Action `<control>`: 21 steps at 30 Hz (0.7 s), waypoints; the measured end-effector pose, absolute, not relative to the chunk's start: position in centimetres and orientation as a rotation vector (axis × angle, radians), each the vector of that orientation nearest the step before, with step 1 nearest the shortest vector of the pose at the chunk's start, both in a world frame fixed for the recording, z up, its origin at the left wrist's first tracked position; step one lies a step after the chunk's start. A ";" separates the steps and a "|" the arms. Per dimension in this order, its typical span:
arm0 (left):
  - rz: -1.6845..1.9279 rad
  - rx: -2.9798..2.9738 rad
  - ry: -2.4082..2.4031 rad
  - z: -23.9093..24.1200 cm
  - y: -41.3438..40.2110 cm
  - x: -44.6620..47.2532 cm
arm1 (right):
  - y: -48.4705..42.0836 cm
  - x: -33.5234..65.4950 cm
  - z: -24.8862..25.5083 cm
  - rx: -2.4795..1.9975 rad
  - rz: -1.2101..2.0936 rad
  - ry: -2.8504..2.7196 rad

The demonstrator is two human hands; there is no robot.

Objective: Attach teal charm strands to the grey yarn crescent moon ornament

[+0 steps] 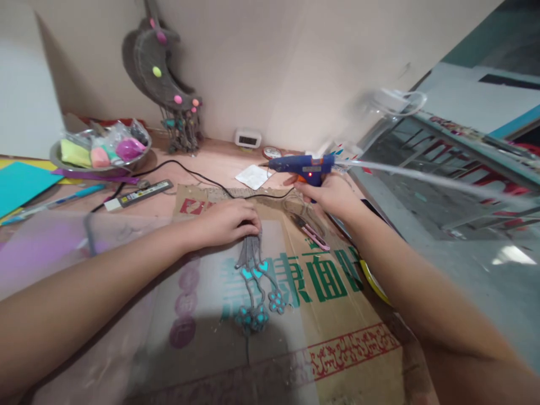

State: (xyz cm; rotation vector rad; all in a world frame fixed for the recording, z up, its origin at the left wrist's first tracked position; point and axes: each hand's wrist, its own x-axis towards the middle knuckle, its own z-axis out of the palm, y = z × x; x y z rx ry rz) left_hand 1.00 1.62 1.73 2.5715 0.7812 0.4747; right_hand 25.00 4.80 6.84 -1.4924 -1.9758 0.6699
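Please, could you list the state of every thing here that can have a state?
glue gun: held up, red lamp lit, glue stick loaded.
right hand: closed around the glue gun.
left hand: palm down on the grey ornament's top; grip hidden.
grey ornament: flat on the cardboard, strands spread.
cardboard: flattened, print up.
pink-handled tool: lying on the cardboard, untouched.
bowl: filled with coloured packets.
moon decoration: leaning against the wall.

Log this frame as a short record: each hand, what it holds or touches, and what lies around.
left: left hand rests on the top end of the grey strands with teal charms
right: right hand grips the blue hot glue gun, red lamp lit
surface: printed cardboard sheet
near right hand: pink-handled tool
back left: metal bowl of coloured clay
wall: grey crescent hanging
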 end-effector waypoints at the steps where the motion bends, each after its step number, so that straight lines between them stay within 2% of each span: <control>1: 0.473 2.520 0.749 1.9 1.7 0.9 | 4.0 25.3 6.8 -1.470 0.698 -1.961; 8: 0.332 2.311 0.505 2.7 2.6 -0.2 | 1.0 28.5 5.1 -1.466 0.934 -2.132; 13: 0.325 2.308 0.490 2.5 2.9 -0.3 | 0.1 29.1 3.9 -1.620 0.932 -2.237; 21: 0.283 2.332 0.538 2.6 2.7 -0.2 | -0.5 28.3 3.6 -1.616 0.825 -2.319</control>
